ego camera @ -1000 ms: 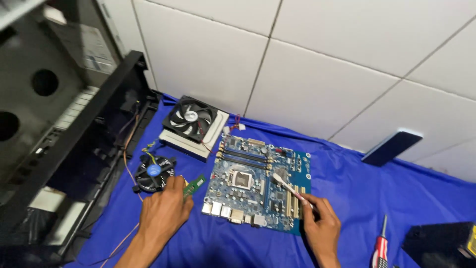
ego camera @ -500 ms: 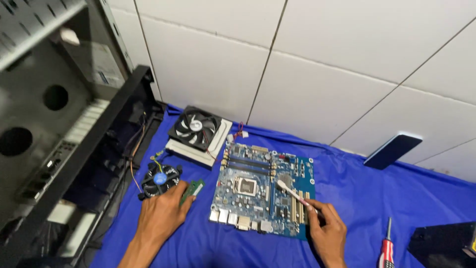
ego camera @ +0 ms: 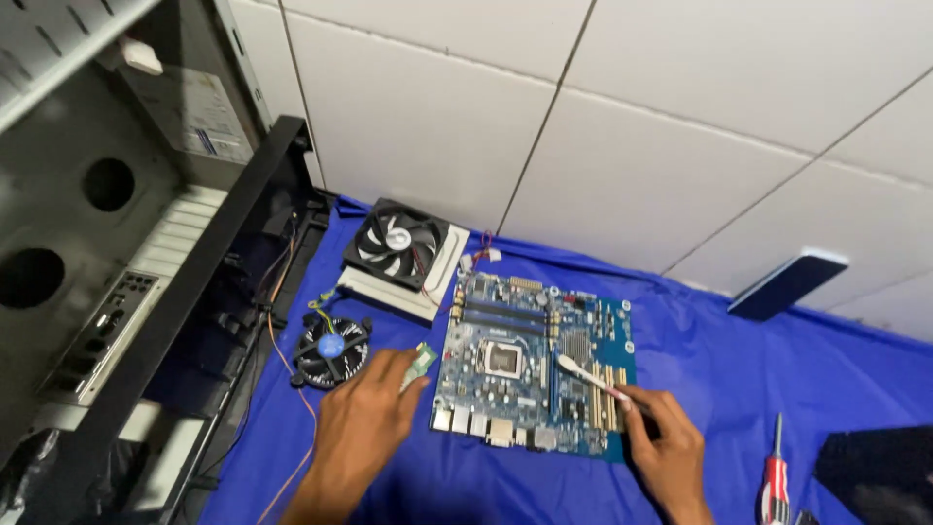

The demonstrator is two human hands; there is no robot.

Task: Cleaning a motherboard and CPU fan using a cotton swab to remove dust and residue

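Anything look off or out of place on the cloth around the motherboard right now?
Nothing looks damaged or spilled. The motherboard lies flat on the blue cloth; the right hand holds a brush on it, and the left hand touches a small green card at the board's left edge. Two fans and a screwdriver lie loose nearby.

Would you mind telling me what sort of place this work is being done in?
Probably an informal computer repair spot on a tiled floor: a bare blue motherboard lies on a blue cloth, an opened computer case stands alongside, and loose cooling fans and a screwdriver lie around.
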